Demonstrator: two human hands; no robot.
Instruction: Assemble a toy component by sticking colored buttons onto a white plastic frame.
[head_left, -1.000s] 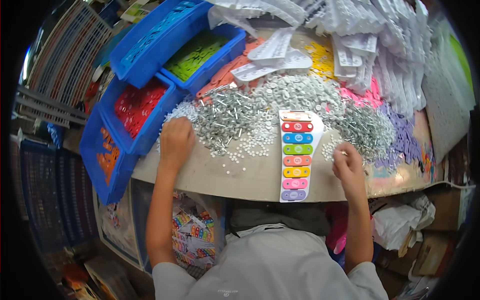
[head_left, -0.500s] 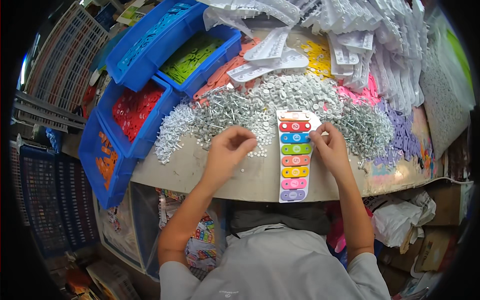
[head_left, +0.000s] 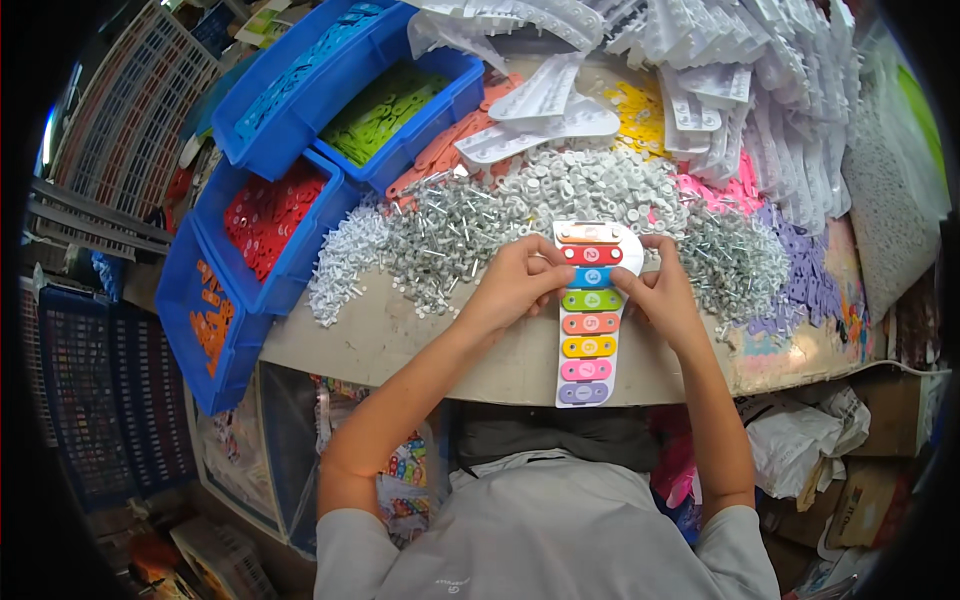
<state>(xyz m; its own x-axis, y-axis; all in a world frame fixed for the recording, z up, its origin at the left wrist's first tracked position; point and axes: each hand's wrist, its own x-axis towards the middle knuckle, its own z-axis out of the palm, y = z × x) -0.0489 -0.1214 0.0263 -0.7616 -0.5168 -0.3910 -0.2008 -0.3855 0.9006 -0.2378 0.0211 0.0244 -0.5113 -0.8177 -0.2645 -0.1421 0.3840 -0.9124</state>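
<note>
Both hands on toy xylophone (head_left: 590,320), bench centre, near front edge.

Left hand (head_left: 515,285) curled at 9 o'clock of the blue bar (head_left: 592,276), fingertips pinched on its left end; held part, if any, too small to tell. Right hand (head_left: 660,295) curled at 3 o'clock, fingertips on the bar's right end. Heap of silver pins (head_left: 450,235) at 10 o'clock, white washers (head_left: 585,180) at 12. Blue bins (head_left: 300,130) of coloured bars further out at 10 o'clock; white plastic bases (head_left: 730,70) piled at 1.
</note>
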